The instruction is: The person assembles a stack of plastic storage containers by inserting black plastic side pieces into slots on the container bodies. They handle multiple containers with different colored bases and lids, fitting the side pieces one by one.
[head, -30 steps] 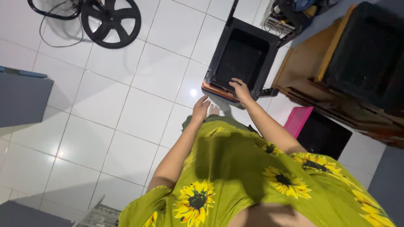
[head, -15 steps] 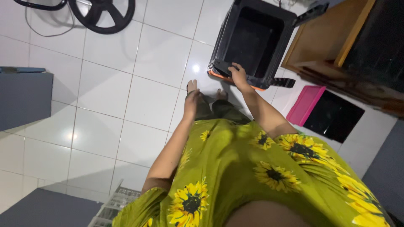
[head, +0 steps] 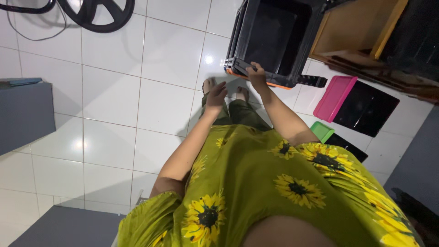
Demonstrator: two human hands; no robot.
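I stand on a white tiled floor, looking down past a green sunflower-print top. My right hand (head: 256,76) grips the near rim of a black plastic bin (head: 274,36) with an orange edge along its bottom. My left hand (head: 215,96) hangs free just left of the bin, fingers loosely apart, holding nothing. My bare feet show below the hands, right in front of the bin.
A wooden cabinet (head: 361,32) stands to the right of the bin. A pink tray (head: 334,97), black panels (head: 366,110) and a green piece (head: 321,131) lie on the floor at right. A black wheel (head: 98,13) with cables lies top left. Grey furniture (head: 25,114) sits left.
The view has tilted and drawn nearer to the bin. My right hand stays on the bin rim; my left hand has stayed low beside it.
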